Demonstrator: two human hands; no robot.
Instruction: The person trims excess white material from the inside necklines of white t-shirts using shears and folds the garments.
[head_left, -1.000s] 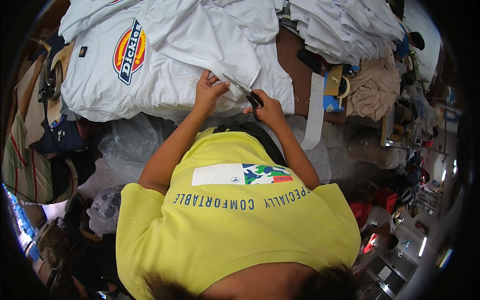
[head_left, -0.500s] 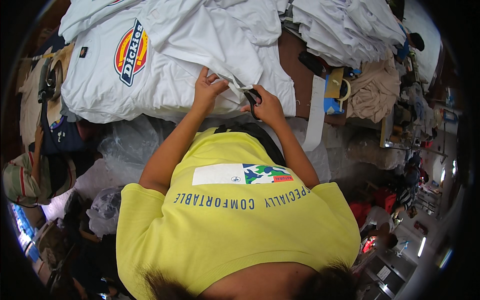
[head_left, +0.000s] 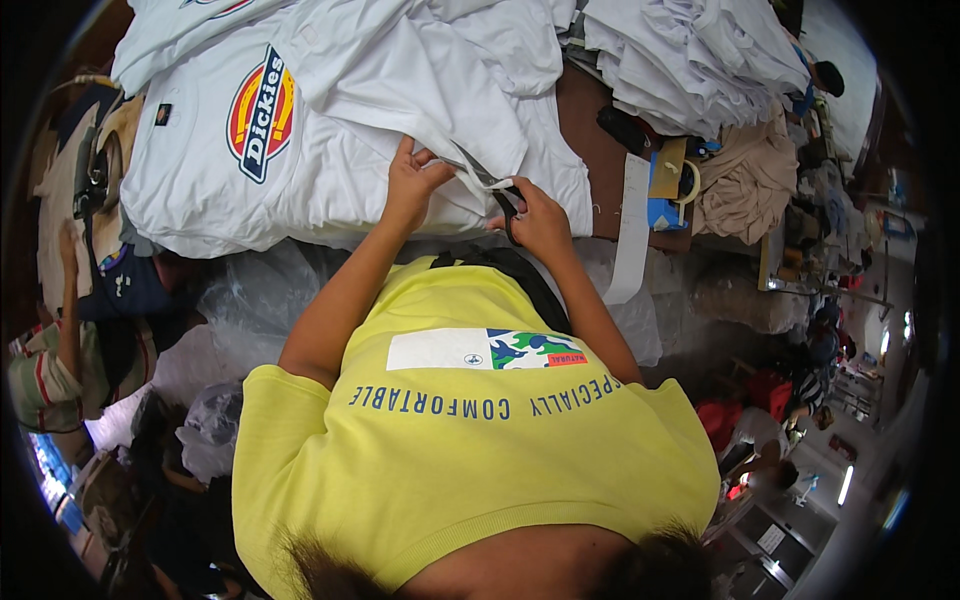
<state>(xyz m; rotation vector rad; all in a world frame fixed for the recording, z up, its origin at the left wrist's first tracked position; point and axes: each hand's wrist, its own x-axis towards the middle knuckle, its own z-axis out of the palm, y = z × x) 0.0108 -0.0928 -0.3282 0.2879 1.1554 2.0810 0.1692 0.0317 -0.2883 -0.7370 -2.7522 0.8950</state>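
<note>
- Left hand (head_left: 415, 182): fingers clamped on white cloth T-shirt (head_left: 425, 75), upper centre;
- right hand (head_left: 537, 213): fingers clamped around black-handled metal scissors (head_left: 507, 207), centre;
- crumpled translucent plastic bag (head_left: 210, 428), lower left; contents unclear.

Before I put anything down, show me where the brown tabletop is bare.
Mainly the narrow brown tabletop patch between the white shirts, black object and paper strip. Crowded leftward: shirts, left hand, right hand, scissors; rightward: tape roll, beige cloth, white fabric pile.
</note>
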